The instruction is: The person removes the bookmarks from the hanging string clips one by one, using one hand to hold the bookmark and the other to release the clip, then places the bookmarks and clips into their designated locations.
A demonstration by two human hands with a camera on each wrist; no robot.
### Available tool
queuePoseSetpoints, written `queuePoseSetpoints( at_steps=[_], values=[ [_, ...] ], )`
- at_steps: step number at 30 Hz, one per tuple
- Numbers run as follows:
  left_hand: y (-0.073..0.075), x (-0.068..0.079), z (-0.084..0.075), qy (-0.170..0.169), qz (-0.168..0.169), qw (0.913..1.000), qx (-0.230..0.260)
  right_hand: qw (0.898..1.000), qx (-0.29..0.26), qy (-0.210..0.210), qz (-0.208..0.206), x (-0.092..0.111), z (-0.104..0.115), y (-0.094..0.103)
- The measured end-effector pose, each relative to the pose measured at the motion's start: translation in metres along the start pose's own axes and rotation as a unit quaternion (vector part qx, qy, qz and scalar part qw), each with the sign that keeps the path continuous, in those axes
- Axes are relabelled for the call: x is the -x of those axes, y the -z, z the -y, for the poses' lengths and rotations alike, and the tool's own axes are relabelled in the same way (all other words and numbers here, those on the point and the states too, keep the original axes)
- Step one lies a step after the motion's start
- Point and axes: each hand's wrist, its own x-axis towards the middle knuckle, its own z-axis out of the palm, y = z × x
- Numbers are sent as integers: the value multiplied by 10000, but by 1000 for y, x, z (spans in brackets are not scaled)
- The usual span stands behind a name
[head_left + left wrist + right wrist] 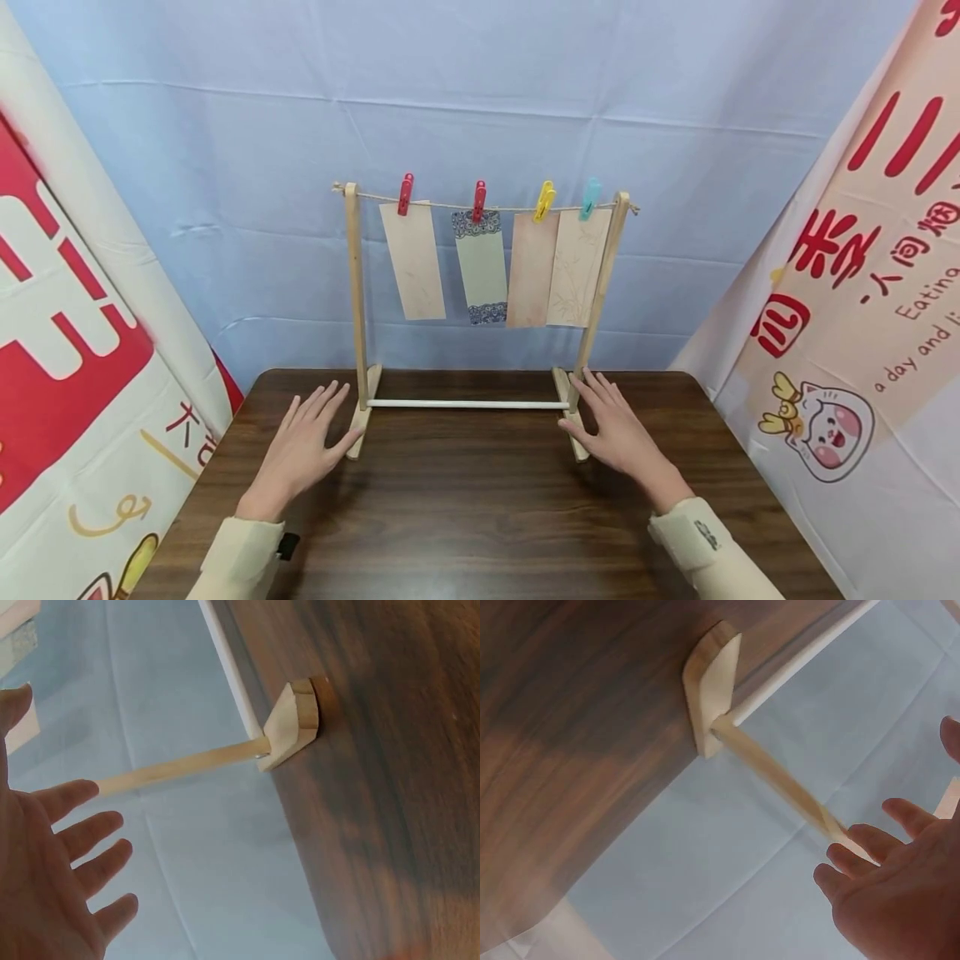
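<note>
A wooden rack stands on the table, its left post [356,283] and right post [603,292] joined by a white rod [465,404] low down and a string [450,205] on top. Clothespins hold paper cards on the string: a red clothespin [405,195] on a cream card [414,262], another red one on a blue-patterned card [480,267], a yellow one [543,202] on a pinkish card [531,275], a teal one [590,198] on a bamboo-print card [577,267]. My left hand [303,442] spreads its fingers beside the left foot; my right hand [618,433] does likewise by the right foot. Both hold nothing.
The dark wood-grain table [465,517] ends just behind the rack. A pale blue cloth [480,75] hangs at the back. Printed banners flank the table, the left banner [97,350] with red shapes and the right banner [885,333] with red characters and a cartoon cat.
</note>
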Motion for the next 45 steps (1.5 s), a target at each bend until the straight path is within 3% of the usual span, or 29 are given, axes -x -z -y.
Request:
queuePoseSetpoints(
  at_steps=[16,30,45],
  values=[
    [7,-14,-16,-194,-235,9986,442,9978,-231,592,-171,-20,32,1],
    [13,-25,-29,335,-57,9894,1413,9954,-603,702,-254,-41,58,1],
    [23,-38,-37,368,-356,9811,1867,9918,-812,945,-289,-64,86,9]
  ],
)
